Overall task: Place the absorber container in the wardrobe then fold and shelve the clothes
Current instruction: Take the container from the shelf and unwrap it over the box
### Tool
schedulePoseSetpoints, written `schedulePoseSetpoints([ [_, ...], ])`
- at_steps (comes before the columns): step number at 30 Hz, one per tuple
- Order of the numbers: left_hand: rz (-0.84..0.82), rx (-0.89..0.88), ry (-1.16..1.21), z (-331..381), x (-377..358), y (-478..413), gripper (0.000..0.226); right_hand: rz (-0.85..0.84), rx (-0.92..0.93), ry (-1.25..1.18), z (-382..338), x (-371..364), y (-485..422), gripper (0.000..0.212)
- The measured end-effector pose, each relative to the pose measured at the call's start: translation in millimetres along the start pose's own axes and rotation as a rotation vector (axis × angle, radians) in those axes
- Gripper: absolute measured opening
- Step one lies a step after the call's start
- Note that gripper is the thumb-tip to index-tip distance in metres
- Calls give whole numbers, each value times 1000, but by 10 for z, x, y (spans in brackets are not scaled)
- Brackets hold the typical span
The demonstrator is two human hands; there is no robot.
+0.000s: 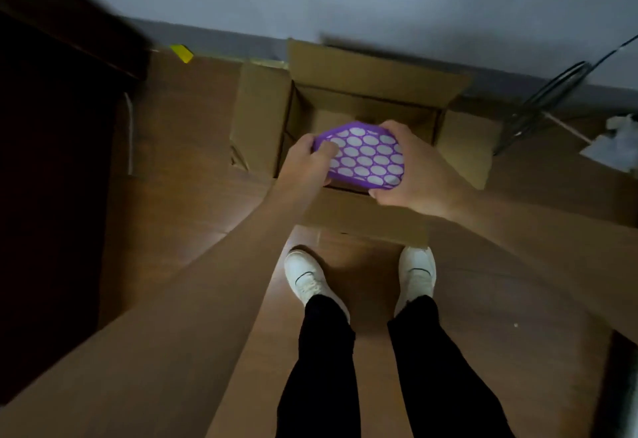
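The absorber container [366, 156] has a purple lid with a grid of white oval holes. It hangs over an open cardboard box [362, 71] on the wooden floor. My left hand [309, 161] grips its left edge, fingers curled over the lid. My right hand [419, 170] grips its right edge, thumb under the near corner. The container's body below the lid is hidden by my hands. A dark wardrobe [51, 178] fills the left side, blurred. No clothes are in view.
My feet in white shoes [307, 278] stand just before the box's near flap. A black wire stand [549, 99] and crumpled white material [618, 144] lie at the right by the wall. A small yellow object [182, 53] sits near the skirting board.
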State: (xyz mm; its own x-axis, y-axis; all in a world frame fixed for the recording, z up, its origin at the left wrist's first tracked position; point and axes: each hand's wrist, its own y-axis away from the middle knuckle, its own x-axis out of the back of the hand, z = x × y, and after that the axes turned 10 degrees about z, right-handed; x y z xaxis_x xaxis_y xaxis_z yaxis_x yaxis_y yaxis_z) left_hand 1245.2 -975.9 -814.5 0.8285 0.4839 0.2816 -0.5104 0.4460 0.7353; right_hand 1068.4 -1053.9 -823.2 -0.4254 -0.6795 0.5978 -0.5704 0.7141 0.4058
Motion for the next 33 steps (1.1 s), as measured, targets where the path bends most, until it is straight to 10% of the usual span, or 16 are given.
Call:
schedulePoseSetpoints([
  [21,-132,132,-372,-1135,-866,-1905,37,-143,-129,227,1943,-1392,-1301,111],
  [33,-59,21,-338,-481,-501,-793,42,-6,-226,149,700,-468,-654,56],
])
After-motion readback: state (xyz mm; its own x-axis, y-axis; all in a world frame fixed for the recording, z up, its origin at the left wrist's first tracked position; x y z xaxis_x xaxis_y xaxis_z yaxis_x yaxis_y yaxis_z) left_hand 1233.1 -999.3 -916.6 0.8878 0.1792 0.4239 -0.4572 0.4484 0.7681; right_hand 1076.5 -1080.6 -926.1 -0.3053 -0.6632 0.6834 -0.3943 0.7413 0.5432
